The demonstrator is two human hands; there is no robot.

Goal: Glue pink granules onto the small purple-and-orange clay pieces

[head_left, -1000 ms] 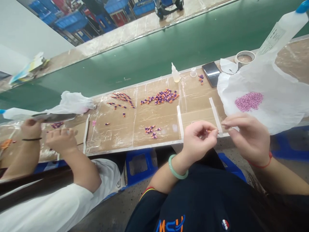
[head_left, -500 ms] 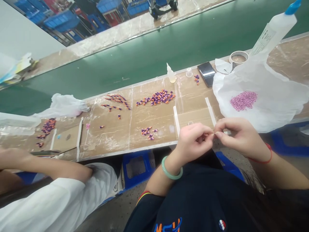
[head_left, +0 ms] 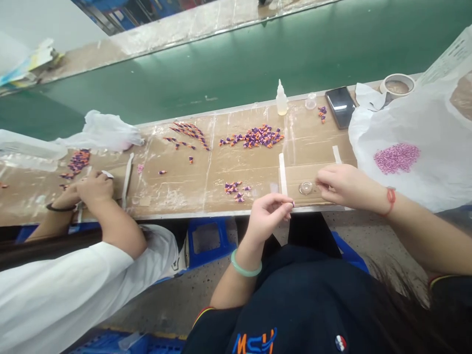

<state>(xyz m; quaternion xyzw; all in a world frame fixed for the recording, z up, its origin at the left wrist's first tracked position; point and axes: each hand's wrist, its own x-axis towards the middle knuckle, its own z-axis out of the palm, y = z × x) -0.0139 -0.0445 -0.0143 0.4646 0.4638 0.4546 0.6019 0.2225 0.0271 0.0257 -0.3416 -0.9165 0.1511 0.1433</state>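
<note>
Through the head camera I'm seeing glossy film point(head_left: 173, 191) covering the cardboard tabletop point(head_left: 254, 164); the smartphone point(head_left: 341, 108) is shining glassily, the dropper bottle point(head_left: 282, 104) is showing translucent plastic, the small round dish point(head_left: 306, 187) is glinting.

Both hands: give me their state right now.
Left hand: closed, pinching a small purple piece.
Right hand: partly curled; whether it holds anything cannot be told.

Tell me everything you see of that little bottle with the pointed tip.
The bottle is small, whitish and translucent, plastic by its look, narrowing to a pointed nozzle. Pale yellowish liquid shows low inside; I see no label. It stands upright near the far edge of the table, beyond the big pile and left of the phone. Only the tabletop appears to touch it.
</note>
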